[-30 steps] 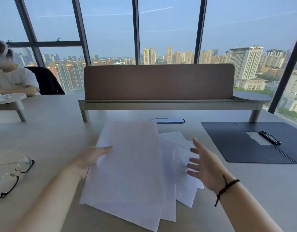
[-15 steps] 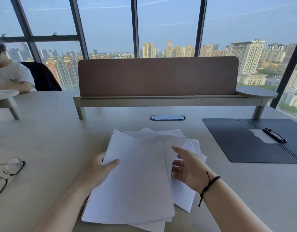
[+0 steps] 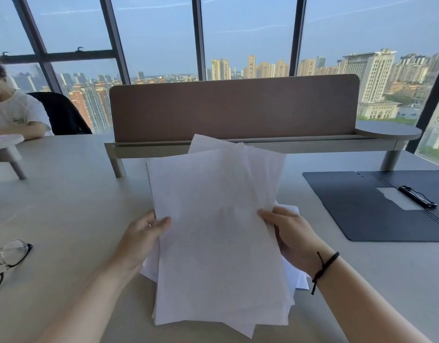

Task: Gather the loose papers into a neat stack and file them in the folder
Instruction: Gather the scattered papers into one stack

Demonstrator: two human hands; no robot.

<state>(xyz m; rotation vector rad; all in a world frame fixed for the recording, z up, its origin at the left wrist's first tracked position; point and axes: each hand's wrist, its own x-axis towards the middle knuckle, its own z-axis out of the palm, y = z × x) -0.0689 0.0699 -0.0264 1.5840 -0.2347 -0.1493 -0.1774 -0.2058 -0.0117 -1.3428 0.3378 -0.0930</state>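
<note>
Several white papers form a rough, uneven bundle tilted up off the grey desk, corners sticking out at the top and bottom. My left hand grips the bundle's left edge, thumb on the front sheet. My right hand, a black cord on its wrist, grips the right edge. The dark blue folder lies open and flat on the desk to the right, with a black clip and a pale label near its spine.
A pair of glasses lies at the left edge of the desk. A brown divider screen on a raised shelf stands behind the papers. Another person sits at the far left.
Both hands have closed in on the spread sheets, taken hold of their side edges and lifted them from flat on the desk into a tilted bundle.
</note>
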